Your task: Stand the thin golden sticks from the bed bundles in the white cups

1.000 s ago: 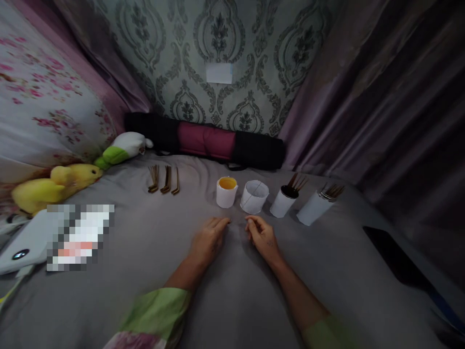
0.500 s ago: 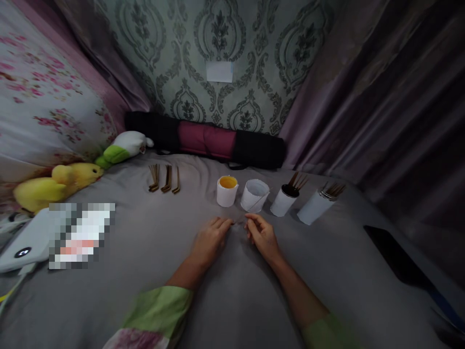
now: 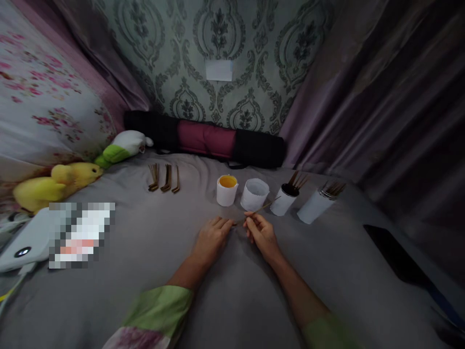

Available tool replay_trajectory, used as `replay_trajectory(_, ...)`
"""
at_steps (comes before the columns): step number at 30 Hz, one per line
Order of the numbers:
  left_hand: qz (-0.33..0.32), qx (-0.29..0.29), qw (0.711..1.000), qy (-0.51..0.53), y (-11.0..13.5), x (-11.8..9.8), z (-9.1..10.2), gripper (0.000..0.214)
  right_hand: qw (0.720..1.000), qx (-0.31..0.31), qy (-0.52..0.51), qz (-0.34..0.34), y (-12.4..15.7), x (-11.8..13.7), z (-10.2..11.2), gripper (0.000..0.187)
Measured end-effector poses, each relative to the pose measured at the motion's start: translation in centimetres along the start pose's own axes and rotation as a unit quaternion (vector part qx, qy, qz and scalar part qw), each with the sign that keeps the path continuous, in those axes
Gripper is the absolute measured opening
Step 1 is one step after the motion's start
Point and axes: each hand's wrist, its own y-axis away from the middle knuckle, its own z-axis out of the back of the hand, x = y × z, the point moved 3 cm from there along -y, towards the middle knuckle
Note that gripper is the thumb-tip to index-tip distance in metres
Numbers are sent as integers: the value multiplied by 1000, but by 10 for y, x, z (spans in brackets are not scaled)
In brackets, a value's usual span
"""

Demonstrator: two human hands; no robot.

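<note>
Held at a slant in front of the cups is a thin brown stick (image 3: pixel 267 205). My right hand (image 3: pixel 262 233) pinches it between thumb and fingers, and its upper end points to the right. At the low end, my left hand (image 3: pixel 214 238) has its fingertips closed around a short dark tip; the grip itself is partly hidden. Just beyond stand a white cup with a yellow inside (image 3: pixel 225 195) and a plain white cup (image 3: pixel 253 196). A dark-rimmed white cup (image 3: pixel 280 202) and a tilted white cup (image 3: pixel 312 208) both contain brown sticks.
Small bundles of bent brown sticks (image 3: pixel 154 178) lie at the back left on the grey sheet (image 3: pixel 152 266). Plush toys (image 3: pixel 69 180) and a white power bank (image 3: pixel 31 242) are at left. A black and maroon roll bag (image 3: pixel 207 139) lies along the wall; a dark flat object (image 3: pixel 394 254) is at right.
The stick has swung: its upper end pointed up in front of the plain white cup and now leans further right, toward the dark-rimmed cup. Both hands stay almost in place.
</note>
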Motion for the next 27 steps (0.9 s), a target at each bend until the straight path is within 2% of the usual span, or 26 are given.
replay_trajectory(9,0,-14,1000,20,0,0,1,33,1000,-5,-7,0,0,-1,1,32)
replay_trajectory(20,2,-86,986,143,1,7,-5,29,1000,-17,-20,-2,-2,-6,2,35)
replay_trajectory(24,32,-115,972,202,1,11,-10,26,999,-31,-25,-15,-2,-5,3,39)
replay_trajectory(27,86,-117,956,256,0,13,-12,25,999,-41,-24,-14,-3,-5,5,38)
